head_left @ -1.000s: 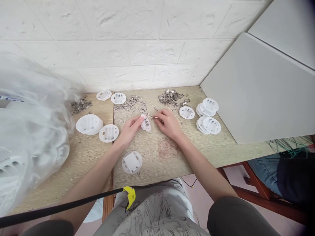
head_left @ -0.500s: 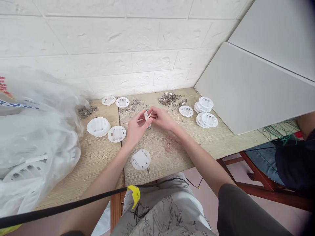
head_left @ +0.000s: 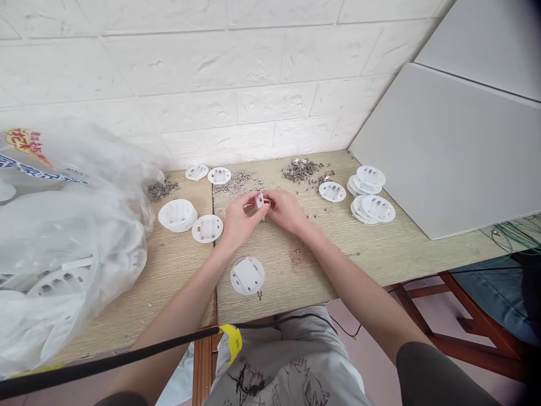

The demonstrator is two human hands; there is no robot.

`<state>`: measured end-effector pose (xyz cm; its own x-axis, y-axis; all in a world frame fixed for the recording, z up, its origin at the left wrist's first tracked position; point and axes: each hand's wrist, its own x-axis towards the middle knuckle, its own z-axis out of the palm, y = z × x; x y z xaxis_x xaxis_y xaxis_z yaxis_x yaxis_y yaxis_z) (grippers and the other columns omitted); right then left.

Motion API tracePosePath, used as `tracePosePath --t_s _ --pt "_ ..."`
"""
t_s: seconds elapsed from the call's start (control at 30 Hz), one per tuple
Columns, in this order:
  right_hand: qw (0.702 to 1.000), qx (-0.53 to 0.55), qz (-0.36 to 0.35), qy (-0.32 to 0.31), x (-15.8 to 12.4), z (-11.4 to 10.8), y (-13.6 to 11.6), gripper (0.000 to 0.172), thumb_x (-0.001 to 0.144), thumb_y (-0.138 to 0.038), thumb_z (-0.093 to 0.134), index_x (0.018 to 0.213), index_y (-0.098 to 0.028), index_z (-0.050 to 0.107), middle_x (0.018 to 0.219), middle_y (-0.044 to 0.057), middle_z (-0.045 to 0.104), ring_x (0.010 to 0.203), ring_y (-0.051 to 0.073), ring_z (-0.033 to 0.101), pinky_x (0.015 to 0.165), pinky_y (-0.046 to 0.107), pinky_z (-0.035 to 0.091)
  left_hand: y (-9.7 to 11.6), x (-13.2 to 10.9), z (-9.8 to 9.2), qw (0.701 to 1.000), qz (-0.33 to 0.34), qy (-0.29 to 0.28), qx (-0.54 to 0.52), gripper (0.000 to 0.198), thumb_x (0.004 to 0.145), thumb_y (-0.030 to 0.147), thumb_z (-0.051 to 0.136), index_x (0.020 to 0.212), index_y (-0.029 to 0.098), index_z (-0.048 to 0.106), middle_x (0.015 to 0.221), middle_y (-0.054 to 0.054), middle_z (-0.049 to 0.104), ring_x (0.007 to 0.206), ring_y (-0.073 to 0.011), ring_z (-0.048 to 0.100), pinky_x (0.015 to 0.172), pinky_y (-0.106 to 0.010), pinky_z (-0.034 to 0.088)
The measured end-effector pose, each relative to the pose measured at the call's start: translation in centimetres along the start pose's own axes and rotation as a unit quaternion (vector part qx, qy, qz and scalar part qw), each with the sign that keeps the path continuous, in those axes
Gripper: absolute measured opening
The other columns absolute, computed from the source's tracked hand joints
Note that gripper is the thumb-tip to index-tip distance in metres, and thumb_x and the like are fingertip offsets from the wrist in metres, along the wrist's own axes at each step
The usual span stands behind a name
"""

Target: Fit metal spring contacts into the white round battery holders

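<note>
My left hand (head_left: 243, 217) grips a small white plastic piece (head_left: 259, 200) that stands on edge between its fingers. My right hand (head_left: 287, 210) is right beside it, fingers pinched at the piece around a thin copper-coloured item too small to name. Below them a white disc with a square cover (head_left: 247, 276) lies near the table's front edge, a small metal part (head_left: 260, 295) next to it. Left of my hands is a white slotted disc (head_left: 207, 228). Behind them small metal pieces (head_left: 239, 183) are scattered.
At the left bulges a clear plastic bag (head_left: 84, 225) of white parts. Stacked white discs (head_left: 378, 208) stand at the right, near a grey panel (head_left: 456, 146). A dark metal heap (head_left: 301, 170) lies by the wall. A black strap (head_left: 127, 355) crosses below.
The view has shifted, so the table things appear farther right. The white piece in my hands has turned a little. The other person's arm at the right is no longer seen.
</note>
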<state>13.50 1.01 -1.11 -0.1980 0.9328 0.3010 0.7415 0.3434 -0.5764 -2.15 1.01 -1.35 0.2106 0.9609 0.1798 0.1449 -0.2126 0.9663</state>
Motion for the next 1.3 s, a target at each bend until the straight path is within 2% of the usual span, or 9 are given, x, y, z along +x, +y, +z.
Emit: tracePosePath --t_s 0.13,0.3,0.4,0.5,0.63,0.83,1.0,1.2,1.3 --pt "1.0 -0.003 -0.02 0.006 -0.1 0.1 -0.2 0.009 0.082 -0.017 0.052 0.082 -0.015 0.061 0.085 0.007 0.065 0.073 0.016 0.053 0.067 0.026 0.036 0.0 0.3 -0.2 1.0 -0.016 0.017 0.006 0.041 0.077 0.036 0.071 0.113 0.017 0.067 0.117 -0.012 0.07 0.107 -0.0229 0.066 0.094 -0.038 0.053" --pt "1.0 0.002 0.021 0.012 0.0 -0.1 0.0 0.006 0.079 -0.015 0.055 0.08 -0.016 0.061 0.075 0.003 0.064 0.065 0.014 0.051 0.064 0.026 0.034 0.1 0.7 -0.2 0.997 -0.044 0.047 -0.051 0.039 0.074 0.03 0.071 0.11 0.017 0.065 0.111 -0.01 0.072 0.103 -0.0212 0.067 0.092 -0.036 0.053" --pt "1.0 0.01 0.02 0.021 0.1 -0.2 0.6 0.006 0.079 -0.014 0.055 0.079 -0.016 0.06 0.072 0.002 0.064 0.064 0.014 0.052 0.063 0.026 0.034 0.2 0.7 -0.3 0.989 -0.082 0.072 -0.103 0.038 0.069 0.025 0.07 0.106 0.016 0.066 0.103 -0.009 0.073 0.093 -0.0187 0.068 0.085 -0.033 0.053" --pt "1.0 0.007 0.019 0.015 0.1 -0.1 0.8 0.009 0.081 -0.013 0.052 0.081 -0.016 0.061 0.076 0.003 0.065 0.067 0.015 0.053 0.063 0.026 0.034 0.4 0.8 -0.4 0.983 -0.112 0.099 -0.109 0.037 0.064 0.019 0.068 0.1 0.016 0.068 0.097 -0.007 0.072 0.081 -0.0158 0.065 0.075 -0.03 0.052" --pt "1.0 -0.009 0.021 -0.014 0.0 -0.1 0.3 0.01 0.08 -0.012 0.051 0.081 -0.017 0.06 0.08 0.005 0.067 0.071 0.017 0.056 0.063 0.026 0.034 0.8 0.7 -0.3 0.982 -0.126 0.096 -0.098 0.032 0.061 0.02 0.067 0.093 0.015 0.069 0.089 -0.006 0.07 0.076 -0.0164 0.064 0.071 -0.031 0.051" --pt "0.999 -0.022 0.022 -0.029 0.0 -0.2 0.1 0.011 0.079 -0.012 0.049 0.076 -0.018 0.058 0.077 0.004 0.066 0.067 0.017 0.054 0.06 0.026 0.033 1.3 0.6 -0.3 0.981 -0.138 0.107 -0.091 0.026 0.059 0.016 0.065 0.085 0.017 0.07 0.088 -0.004 0.07 0.071 -0.0152 0.062 0.067 -0.029 0.05" --pt "0.999 -0.03 0.025 -0.023 0.0 -0.3 0.4 0.01 0.078 -0.012 0.049 0.073 -0.018 0.056 0.074 0.003 0.064 0.065 0.016 0.051 0.058 0.026 0.03 1.2 0.4 -0.6 0.987 -0.11 0.097 -0.062 0.031 0.059 0.014 0.064 0.088 0.016 0.072 0.085 -0.004 0.071 0.07 -0.0143 0.061 0.063 -0.026 0.048" --pt "0.998 -0.039 0.026 -0.031 -0.2 -0.5 -0.1 0.01 0.083 -0.02 0.053 0.074 -0.018 0.056 0.077 0.005 0.065 0.066 0.016 0.051 0.057 0.026 0.028 0.9 0.3 -0.5 0.997 -0.028 0.068 0.016 0.021 0.066 0.019 0.068 0.085 0.018 0.075 0.096 -0.006 0.074 0.09 -0.0223 0.067 0.083 -0.035 0.054" --pt "0.998 -0.045 0.027 -0.03 -0.1 -0.5 -0.2 0.015 0.084 -0.025 0.055 0.071 -0.018 0.055 0.073 0.005 0.064 0.063 0.016 0.049 0.056 0.027 0.026 0.8 0.2 -0.5 0.997 0.015 0.06 0.056 0.016 0.071 0.021 0.065 0.083 0.019 0.075 0.098 -0.006 0.071 0.093 -0.0223 0.066 0.079 -0.033 0.054"
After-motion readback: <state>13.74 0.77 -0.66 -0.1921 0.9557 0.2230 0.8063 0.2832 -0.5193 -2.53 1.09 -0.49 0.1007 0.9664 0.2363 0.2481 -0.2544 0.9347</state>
